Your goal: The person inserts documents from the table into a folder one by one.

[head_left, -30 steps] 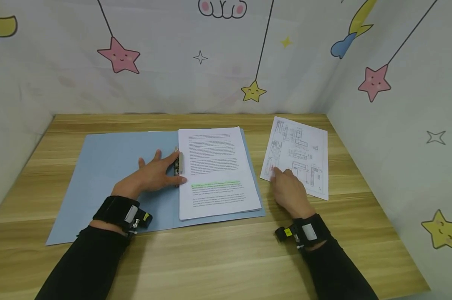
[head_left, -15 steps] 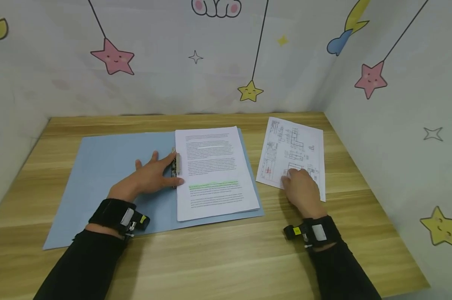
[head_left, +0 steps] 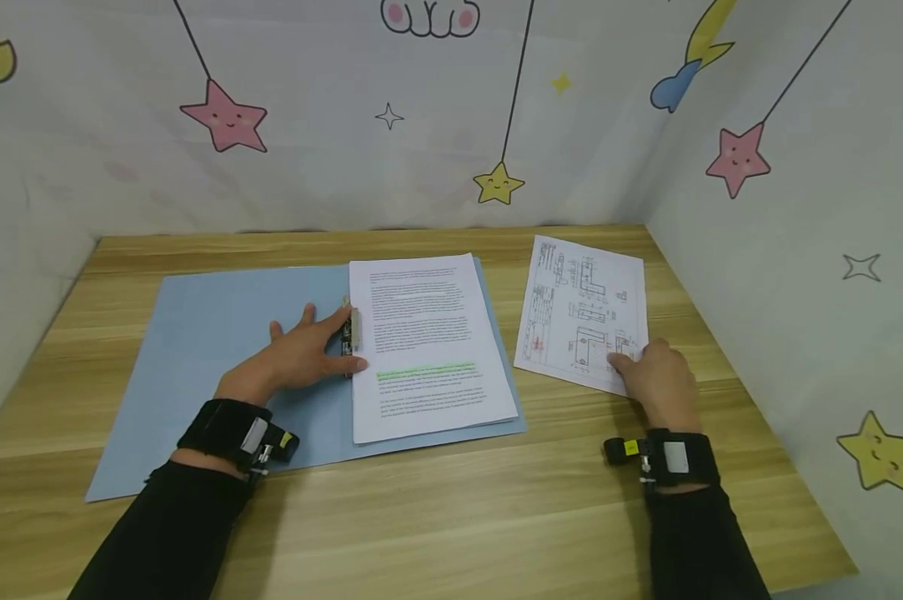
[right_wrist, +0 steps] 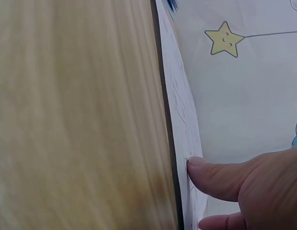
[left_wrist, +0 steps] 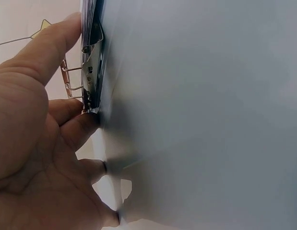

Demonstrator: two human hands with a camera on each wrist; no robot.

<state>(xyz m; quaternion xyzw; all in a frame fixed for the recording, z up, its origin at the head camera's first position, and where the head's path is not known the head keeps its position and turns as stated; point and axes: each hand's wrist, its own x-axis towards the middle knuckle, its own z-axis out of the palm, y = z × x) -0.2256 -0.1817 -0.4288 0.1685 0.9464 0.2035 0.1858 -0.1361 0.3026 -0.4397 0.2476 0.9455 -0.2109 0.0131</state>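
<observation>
A blue ring binder (head_left: 211, 333) lies spread flat on the table. On its right cover rests a stack of printed pages (head_left: 424, 333) with a green highlighted line. My left hand (head_left: 301, 354) lies with spread fingers around the ring mechanism (left_wrist: 92, 76); the thumb touches the pages' left edge and other fingertips rest on the cover. Metal rings stand up from that mechanism in the left wrist view. At the right, my right hand (head_left: 663, 387) is at the lower right corner of a drawing sheet (head_left: 552, 304), thumb on its face. Its other fingertips are mostly hidden.
The wooden table (head_left: 451, 517) ends at a patterned back wall (head_left: 331, 167) and a right wall (head_left: 804, 317). A strip of table lies between binder and drawing sheet. Each wrist wears a strapped camera.
My right hand has slid rightward along the drawing sheet's lower edge to its right corner, uncovering more of the drawing. The left hand keeps its place on the binder.
</observation>
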